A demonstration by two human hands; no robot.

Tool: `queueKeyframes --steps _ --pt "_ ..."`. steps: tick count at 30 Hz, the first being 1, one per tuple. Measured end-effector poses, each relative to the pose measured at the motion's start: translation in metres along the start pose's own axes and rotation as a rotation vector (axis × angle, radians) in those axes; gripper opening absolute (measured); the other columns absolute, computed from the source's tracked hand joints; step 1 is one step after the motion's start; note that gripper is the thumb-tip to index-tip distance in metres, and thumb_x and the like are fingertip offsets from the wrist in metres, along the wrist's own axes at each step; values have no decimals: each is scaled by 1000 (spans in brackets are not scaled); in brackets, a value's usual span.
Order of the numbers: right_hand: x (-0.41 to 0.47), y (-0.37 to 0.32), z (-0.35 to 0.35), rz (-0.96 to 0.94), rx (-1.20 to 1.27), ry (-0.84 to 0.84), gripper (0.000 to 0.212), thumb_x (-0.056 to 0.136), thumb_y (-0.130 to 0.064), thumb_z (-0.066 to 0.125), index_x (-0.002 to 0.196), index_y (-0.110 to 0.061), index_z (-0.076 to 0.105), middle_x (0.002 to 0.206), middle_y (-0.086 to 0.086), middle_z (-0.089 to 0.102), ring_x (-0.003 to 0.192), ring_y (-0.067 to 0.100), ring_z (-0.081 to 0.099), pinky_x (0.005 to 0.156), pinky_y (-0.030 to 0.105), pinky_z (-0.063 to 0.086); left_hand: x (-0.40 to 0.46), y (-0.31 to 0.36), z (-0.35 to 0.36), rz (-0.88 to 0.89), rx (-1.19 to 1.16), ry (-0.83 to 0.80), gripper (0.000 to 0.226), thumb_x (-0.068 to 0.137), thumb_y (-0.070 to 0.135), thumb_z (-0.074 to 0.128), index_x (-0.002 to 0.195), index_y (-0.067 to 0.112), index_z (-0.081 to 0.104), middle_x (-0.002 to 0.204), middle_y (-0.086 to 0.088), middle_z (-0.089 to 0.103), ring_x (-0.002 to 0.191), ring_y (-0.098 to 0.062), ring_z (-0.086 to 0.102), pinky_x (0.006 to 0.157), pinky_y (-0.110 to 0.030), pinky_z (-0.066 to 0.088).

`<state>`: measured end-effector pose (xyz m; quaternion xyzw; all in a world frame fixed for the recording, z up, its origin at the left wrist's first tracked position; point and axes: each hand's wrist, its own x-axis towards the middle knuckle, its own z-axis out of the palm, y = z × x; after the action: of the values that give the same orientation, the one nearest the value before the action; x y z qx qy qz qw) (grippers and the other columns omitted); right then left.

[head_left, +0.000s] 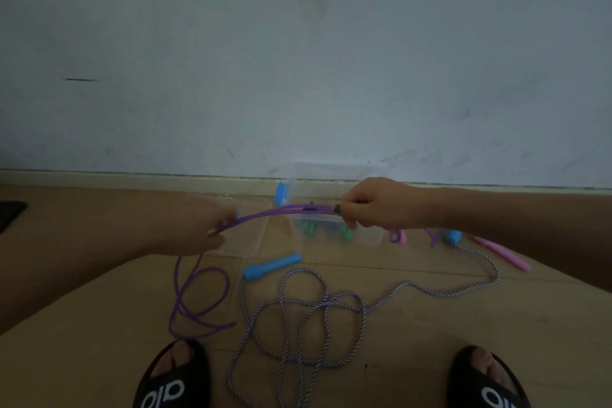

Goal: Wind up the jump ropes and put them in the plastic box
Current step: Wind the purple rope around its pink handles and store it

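A purple jump rope stretches in several strands between my hands, above the floor. My left hand grips its left end and my right hand pinches the right end. The rest of the purple rope hangs down and loops on the floor. Its pink handles lie at the right under my right arm. The clear plastic box stands by the wall behind the rope, with green handles inside. A striped rope with blue handles lies tangled on the floor.
The box's clear lid lies flat to the left of the box. My two feet in black slippers stand at the bottom edge. A grey wall and skirting board run behind the box. A dark object sits at far left.
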<state>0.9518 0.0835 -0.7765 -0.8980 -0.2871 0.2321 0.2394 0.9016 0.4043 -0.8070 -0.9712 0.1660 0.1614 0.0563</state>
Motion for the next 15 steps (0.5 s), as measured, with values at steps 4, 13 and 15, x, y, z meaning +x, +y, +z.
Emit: queueKeyframes --steps 4,13,15 --pt "3 -22 8 3 275 -68 38 101 -31 44 83 -4 66 53 -6 47 38 8 40 38 21 44 4 55 -20 147 -697 101 25 94 45 57 118 42 54 104 24 68 99 6 61 88 -17 45" --pt "-1 -23 12 -95 178 -125 38 102 -36 45 86 -10 67 62 1 62 42 9 49 46 20 46 -6 66 -44 292 -427 183 24 103 35 40 82 29 48 69 10 63 66 -8 60 62 -20 44" --pt "-4 -17 9 -81 120 -122 38 102 -37 45 84 -11 67 61 0 61 37 8 49 47 22 46 -8 56 -41 276 -285 172 24 104 39 35 84 29 45 73 12 63 70 -6 58 65 -21 43"
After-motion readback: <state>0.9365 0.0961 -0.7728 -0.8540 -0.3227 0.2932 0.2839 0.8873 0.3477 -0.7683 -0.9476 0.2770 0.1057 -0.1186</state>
